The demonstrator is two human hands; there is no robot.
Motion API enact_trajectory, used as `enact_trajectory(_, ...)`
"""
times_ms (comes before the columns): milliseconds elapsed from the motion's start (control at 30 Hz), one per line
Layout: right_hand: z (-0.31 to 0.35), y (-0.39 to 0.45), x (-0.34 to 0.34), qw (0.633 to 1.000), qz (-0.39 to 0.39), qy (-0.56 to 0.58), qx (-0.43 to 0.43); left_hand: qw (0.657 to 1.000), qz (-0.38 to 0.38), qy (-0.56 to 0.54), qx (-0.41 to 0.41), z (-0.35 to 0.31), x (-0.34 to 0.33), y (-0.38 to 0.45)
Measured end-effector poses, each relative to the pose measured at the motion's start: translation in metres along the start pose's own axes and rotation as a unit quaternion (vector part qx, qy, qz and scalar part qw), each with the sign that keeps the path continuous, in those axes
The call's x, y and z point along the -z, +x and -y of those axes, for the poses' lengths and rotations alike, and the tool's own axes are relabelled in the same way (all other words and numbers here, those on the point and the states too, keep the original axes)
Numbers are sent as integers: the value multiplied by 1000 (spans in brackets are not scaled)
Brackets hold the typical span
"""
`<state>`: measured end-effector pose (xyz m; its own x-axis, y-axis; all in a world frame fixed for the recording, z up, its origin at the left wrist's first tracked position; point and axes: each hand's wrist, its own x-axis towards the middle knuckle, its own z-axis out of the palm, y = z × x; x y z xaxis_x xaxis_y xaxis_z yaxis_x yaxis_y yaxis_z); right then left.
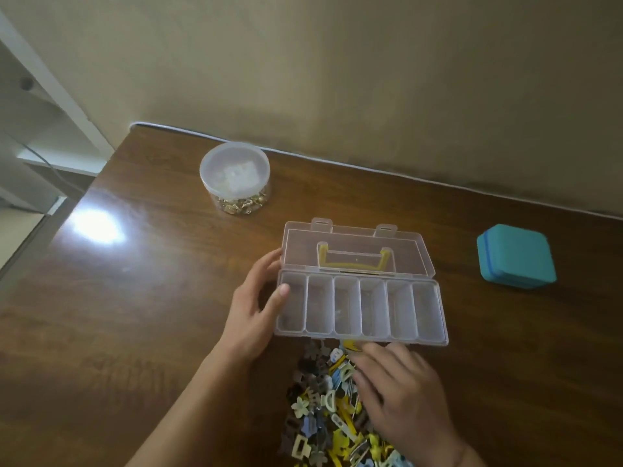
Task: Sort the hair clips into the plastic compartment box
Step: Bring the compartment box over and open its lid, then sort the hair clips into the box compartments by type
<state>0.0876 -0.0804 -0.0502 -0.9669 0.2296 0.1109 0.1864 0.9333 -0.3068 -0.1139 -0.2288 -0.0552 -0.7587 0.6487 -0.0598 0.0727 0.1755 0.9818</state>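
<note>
Beige wall (371,79) behind a dark wood worktop (151,315), glare patch at left. White cable (337,163) runs along the worktop's back edge.

Clear box (360,308) sits mid-worktop, lid (357,249) folded back flat, yellow handle (354,262) showing through it. Six compartments in a row; contents hard to make out, they look bare.

Left hand (256,308) grips the box's left end: thumb over the near-left rim, fingers (269,261) curled around the far corner by the lid hinge.

Clips (323,402) lie in a loose pile just in front of the box: yellow, blue, grey, brown and cream, some flower-shaped. None seen inside the box.

Right hand (401,396) rests palm-down on the pile's right side, fingers slightly spread, tips near the box's front wall. Cannot tell whether they pinch a clip.

Round clear tub (235,178), lidded, gold bits inside, stands far left of the box. Teal case (515,256), closed, lies well to the right.
</note>
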Motion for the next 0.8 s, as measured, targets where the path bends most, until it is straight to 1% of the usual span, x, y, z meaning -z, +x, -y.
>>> enact_trajectory(100, 5, 1, -15, 999, -25, -26, -28, 999, -35, -9, -15, 13, -10, 4)
enact_trajectory(200, 10, -3, -26, 997, -41, -45, -36, 999, -21, 0, -48, 26, -13, 4)
enact_trajectory(300, 8, -8, -33, 995, -66, -75, 0, 997, 0, 5, -77, 37, -13, 4)
enact_trajectory(367, 5, -11, -35, 991, -87, -96, 25, 995, 0, -4, -102, 43, -13, 2)
enact_trajectory(467, 3, -16, -32, 987, -98, -116, 50, 991, 5, -5, -136, 47, -13, 0)
enact_trajectory(633, 11, -30, -28, 989, -41, -141, 13, 986, -3, 14, -163, 49, -10, 1)
enact_trajectory(767, 21, -34, -25, 992, 7, -124, 1, 988, -6, 8, -152, 46, -9, -4)
enact_trajectory(800, 19, -36, -25, 993, 3, -114, 9, 989, -6, 7, -146, 45, -11, -5)
